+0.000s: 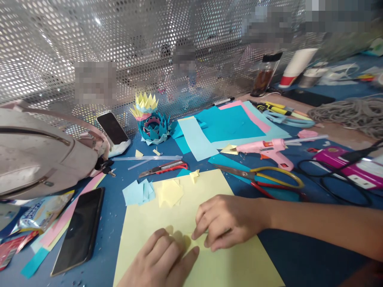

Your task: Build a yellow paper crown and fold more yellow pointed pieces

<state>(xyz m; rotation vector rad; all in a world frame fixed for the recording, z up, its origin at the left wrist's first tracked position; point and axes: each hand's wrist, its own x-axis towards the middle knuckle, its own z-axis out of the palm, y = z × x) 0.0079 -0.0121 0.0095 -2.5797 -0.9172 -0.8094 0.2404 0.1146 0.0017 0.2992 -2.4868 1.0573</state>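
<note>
My left hand (166, 259) is low in the middle, its fingers curled and its thumb pointing toward the right hand. My right hand (226, 223) reaches in from the right, fingers bent and pressed down. Between the fingertips is a small yellow paper piece (189, 240), partly hidden and hard to tell from the large pale yellow sheet (239, 263) beneath. At that sheet's far edge lie several light blue paper squares (137, 192), a stack of yellow paper squares (170, 193) and a small folded yellow piece (194, 176).
Scissors (251, 173), a pink glue gun (265, 150) and a box cutter (164, 169) lie beyond the sheet. Behind them stands a folded-paper flower (154, 127) beside coloured sheets (236, 123). A phone (79, 231) and a bag (38, 151) are left, a purple power strip (347, 167) right.
</note>
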